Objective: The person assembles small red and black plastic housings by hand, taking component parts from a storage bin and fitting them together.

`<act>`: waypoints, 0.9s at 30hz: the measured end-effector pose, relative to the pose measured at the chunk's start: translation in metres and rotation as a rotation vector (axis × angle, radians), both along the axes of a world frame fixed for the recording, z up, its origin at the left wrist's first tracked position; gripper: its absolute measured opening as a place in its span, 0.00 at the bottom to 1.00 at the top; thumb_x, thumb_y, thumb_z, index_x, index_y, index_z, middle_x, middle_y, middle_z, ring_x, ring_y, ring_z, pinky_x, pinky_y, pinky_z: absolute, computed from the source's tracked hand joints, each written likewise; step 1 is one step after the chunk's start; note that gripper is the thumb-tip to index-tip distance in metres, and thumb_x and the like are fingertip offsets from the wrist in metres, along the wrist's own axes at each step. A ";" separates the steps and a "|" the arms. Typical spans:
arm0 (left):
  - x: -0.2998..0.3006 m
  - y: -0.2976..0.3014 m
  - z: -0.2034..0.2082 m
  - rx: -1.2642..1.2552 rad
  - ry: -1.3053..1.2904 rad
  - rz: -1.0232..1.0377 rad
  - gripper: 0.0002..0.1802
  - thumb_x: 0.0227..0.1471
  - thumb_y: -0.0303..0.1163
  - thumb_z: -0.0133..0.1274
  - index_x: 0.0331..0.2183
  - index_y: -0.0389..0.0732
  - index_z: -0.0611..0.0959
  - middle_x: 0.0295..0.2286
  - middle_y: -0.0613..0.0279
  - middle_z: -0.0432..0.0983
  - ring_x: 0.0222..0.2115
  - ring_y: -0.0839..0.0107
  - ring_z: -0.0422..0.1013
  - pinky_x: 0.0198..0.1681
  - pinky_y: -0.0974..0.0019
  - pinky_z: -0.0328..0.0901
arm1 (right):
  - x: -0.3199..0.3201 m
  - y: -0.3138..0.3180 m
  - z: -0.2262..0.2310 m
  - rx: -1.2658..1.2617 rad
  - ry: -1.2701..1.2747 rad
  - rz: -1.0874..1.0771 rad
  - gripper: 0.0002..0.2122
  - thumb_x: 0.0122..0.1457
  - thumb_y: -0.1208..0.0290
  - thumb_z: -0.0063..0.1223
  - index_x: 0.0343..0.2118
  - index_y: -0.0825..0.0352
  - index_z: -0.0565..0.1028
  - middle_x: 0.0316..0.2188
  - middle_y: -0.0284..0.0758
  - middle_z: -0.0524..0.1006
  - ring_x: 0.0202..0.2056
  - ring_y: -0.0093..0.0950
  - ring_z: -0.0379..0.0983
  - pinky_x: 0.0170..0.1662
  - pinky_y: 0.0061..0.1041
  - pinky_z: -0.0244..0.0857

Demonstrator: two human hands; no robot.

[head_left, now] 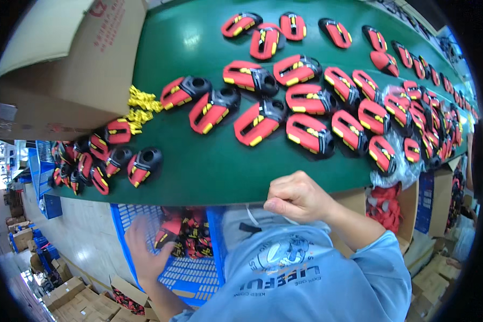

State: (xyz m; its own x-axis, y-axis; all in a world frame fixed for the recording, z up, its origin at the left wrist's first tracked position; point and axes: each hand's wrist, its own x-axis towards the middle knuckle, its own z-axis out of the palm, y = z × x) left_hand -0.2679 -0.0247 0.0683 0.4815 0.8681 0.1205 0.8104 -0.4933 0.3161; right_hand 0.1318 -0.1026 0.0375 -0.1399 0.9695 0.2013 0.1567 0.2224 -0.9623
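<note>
My left hand point(145, 252), smeared by motion, is over the blue plastic basket point(190, 279), its thumb apart from its fingers. Right beside it is a red-and-black oval plastic shell point(169, 232), above a pile of similar red, black and yellow parts point(197, 233) in the basket. My right hand point(296, 197) is closed in a fist by the near edge of the green table point(209, 174); whatever it may hold is hidden. Across the table lie many red-and-black shells point(260, 122) with yellow pieces, several of them in loose rows.
A large cardboard box point(72, 88) stands at the table's left, with small yellow parts point(140, 107) beside it. More shells point(99, 163) cluster at the left edge. Clear plastic bags point(400, 174) lie at the right. Below them, a carton point(408, 209) holds red pieces point(383, 206).
</note>
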 end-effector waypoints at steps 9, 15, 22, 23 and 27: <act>0.256 0.184 0.009 0.071 -0.296 -0.601 0.24 0.52 0.35 0.66 0.49 0.37 0.81 0.56 0.48 0.74 0.58 0.51 0.69 0.63 0.54 0.61 | 0.002 -0.033 -0.012 0.019 0.002 -0.124 0.16 0.65 0.65 0.61 0.22 0.66 0.72 0.19 0.37 0.70 0.22 0.39 0.70 0.25 0.39 0.62; 0.362 0.439 -0.082 0.243 -0.088 -0.543 0.47 0.58 0.52 0.64 0.67 0.35 0.66 0.60 0.39 0.70 0.61 0.49 0.68 0.65 0.53 0.61 | 0.051 -0.126 -0.041 0.229 -0.315 -0.553 0.12 0.60 0.65 0.67 0.24 0.62 0.76 0.20 0.34 0.72 0.23 0.36 0.72 0.25 0.36 0.65; 0.389 0.502 -0.093 -0.081 -0.162 -0.381 0.47 0.58 0.50 0.66 0.65 0.28 0.67 0.50 0.52 0.78 0.49 0.67 0.75 0.54 0.66 0.68 | 0.131 -0.349 -0.157 -0.690 -0.478 -1.707 0.12 0.63 0.61 0.59 0.35 0.67 0.83 0.29 0.42 0.83 0.33 0.41 0.83 0.38 0.37 0.74; 0.396 0.470 -0.083 -0.204 -0.288 -0.350 0.45 0.59 0.49 0.65 0.65 0.28 0.68 0.51 0.52 0.77 0.50 0.67 0.75 0.55 0.66 0.68 | 0.132 -0.385 -0.180 -0.817 -0.519 -1.664 0.13 0.63 0.60 0.60 0.38 0.66 0.83 0.31 0.43 0.84 0.35 0.42 0.83 0.40 0.38 0.74; 0.327 0.363 -0.010 -0.390 -0.595 -0.392 0.35 0.65 0.44 0.56 0.64 0.30 0.69 0.58 0.52 0.72 0.58 0.64 0.69 0.64 0.61 0.60 | 0.127 -0.481 -0.268 -1.106 -0.657 -1.258 0.17 0.60 0.57 0.61 0.48 0.60 0.81 0.41 0.43 0.84 0.44 0.44 0.82 0.48 0.42 0.75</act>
State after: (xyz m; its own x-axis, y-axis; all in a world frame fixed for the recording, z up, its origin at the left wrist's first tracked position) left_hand 0.0593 0.3387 0.0586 0.7098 0.6823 0.1752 0.2440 -0.4715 0.8475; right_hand 0.2584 -0.5837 -0.2301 0.9286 0.1789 -0.3251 0.0844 -0.9550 -0.2844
